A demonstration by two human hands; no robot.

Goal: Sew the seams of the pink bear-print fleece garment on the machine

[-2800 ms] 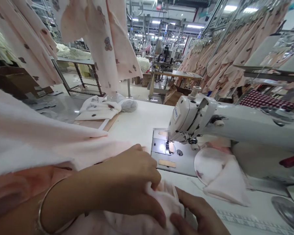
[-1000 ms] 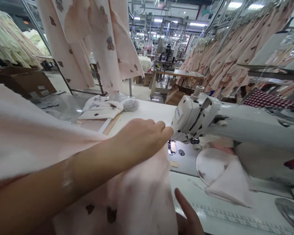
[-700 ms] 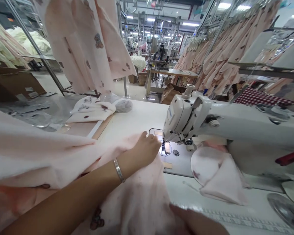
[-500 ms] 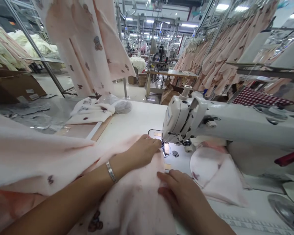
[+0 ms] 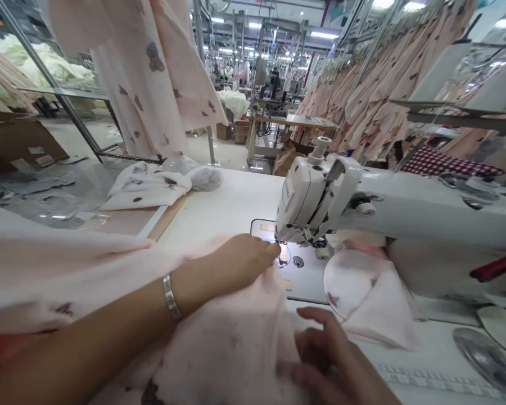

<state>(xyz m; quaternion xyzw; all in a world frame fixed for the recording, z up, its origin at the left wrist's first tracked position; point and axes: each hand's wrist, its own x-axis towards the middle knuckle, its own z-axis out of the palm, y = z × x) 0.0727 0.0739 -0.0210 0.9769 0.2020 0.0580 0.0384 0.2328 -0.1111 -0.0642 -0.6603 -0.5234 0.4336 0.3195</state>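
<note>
A large piece of pale pink fabric (image 5: 227, 343) with small bear prints lies over my lap and the white table. My left hand (image 5: 240, 261), a metal bangle on its wrist, presses the fabric's far edge down with fingers closed on it, fingertips right beside the needle of the white sewing machine (image 5: 320, 194). My right hand (image 5: 324, 354) is at the fabric's near right edge, fingers curled on the cloth, somewhat blurred. The needle plate (image 5: 297, 270) is lit.
A folded pink piece (image 5: 362, 292) lies under the machine arm. A small pile of printed white cloth (image 5: 152, 183) sits at the table's far left. Pink garments (image 5: 160, 67) hang overhead and along racks (image 5: 379, 95) on the right. More sewing stations stand behind.
My left hand lifted the fabric, then laid its edge down by the needle. My right hand came onto the cloth, then drew back toward me along the near edge.
</note>
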